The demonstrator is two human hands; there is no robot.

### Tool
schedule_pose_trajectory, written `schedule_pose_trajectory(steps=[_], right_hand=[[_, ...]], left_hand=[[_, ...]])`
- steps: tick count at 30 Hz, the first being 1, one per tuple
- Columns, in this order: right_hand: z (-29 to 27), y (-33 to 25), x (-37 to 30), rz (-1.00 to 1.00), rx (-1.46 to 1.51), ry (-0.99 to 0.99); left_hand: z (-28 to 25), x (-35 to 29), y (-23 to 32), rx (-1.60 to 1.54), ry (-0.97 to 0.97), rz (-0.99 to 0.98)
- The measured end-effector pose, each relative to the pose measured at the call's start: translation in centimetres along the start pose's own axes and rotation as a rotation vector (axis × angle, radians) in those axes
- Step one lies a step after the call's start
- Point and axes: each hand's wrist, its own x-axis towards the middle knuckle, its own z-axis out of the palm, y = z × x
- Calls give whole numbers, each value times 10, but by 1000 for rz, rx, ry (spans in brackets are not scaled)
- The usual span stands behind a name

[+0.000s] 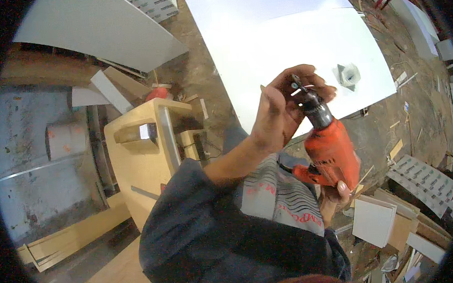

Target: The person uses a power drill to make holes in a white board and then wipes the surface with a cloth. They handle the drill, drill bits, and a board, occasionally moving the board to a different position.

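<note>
An orange corded power drill with a black-and-metal chuck is held up in front of me, chuck pointing up and away. My right hand grips it at the rear of its body, thumb on the casing; most of its fingers are hidden behind the drill. My left hand is cupped around the chuck, fingers curled behind it and thumb standing apart on the left. A short, dark bit shows at the chuck's tip. Beyond the hands lies a large white panel, with a small translucent plastic bag or cup on it.
At the left stands a pale yellow wooden cabinet with a cutout. A large grey-white board leans at the upper left. Board offcuts and a printed sheet are on the dirt-strewn floor at the right.
</note>
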Motion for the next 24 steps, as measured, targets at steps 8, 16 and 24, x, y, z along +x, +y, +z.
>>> schedule_pose_trajectory(steps=[8,16,24], right_hand=[[-7,-2,-1,20,29,-54],[7,8,28,26,61,-117],[24,15,49,36,87,-166]], left_hand=[[-18,-6,-1,-532,129,18],[-25,-11,19,-577,78,28],[-20,-9,35,-591,-87,25]])
